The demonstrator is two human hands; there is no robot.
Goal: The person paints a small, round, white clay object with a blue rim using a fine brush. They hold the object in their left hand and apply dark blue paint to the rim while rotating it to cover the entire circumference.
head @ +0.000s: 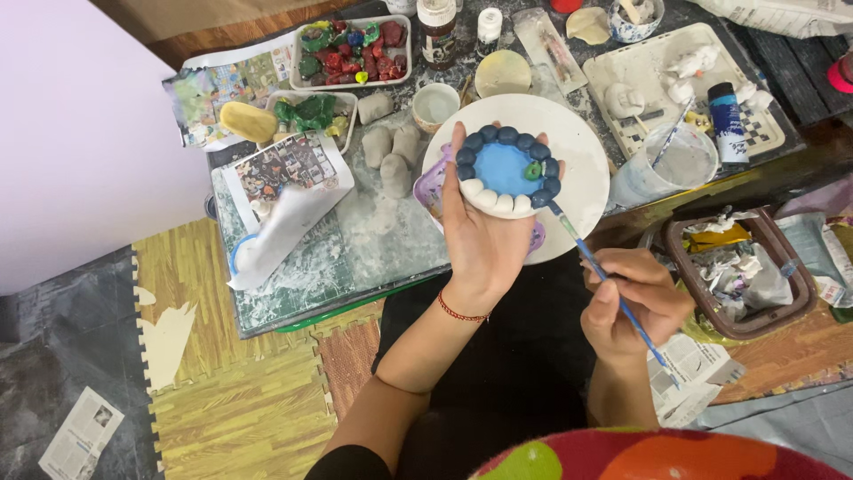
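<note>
My left hand [482, 238] holds up a small round clay dish [506, 172], painted blue in the middle, with a beaded rim that is dark blue on top and white at the bottom; a green bead sits on its right side. My right hand [633, 304] grips a thin blue paintbrush [604, 277] whose tip touches the dish's lower right rim. Both are above a white round plate [582, 169] on the low table.
Grey clay lumps [391, 147], a small cup [435, 104], trays of painted pieces [351, 49], a checkered tray [653, 84], a water cup [680, 164], a paint tube [729, 124] and bottles crowd the table. A brown basket [742, 267] stands right. Newspaper scraps lie on foam mats.
</note>
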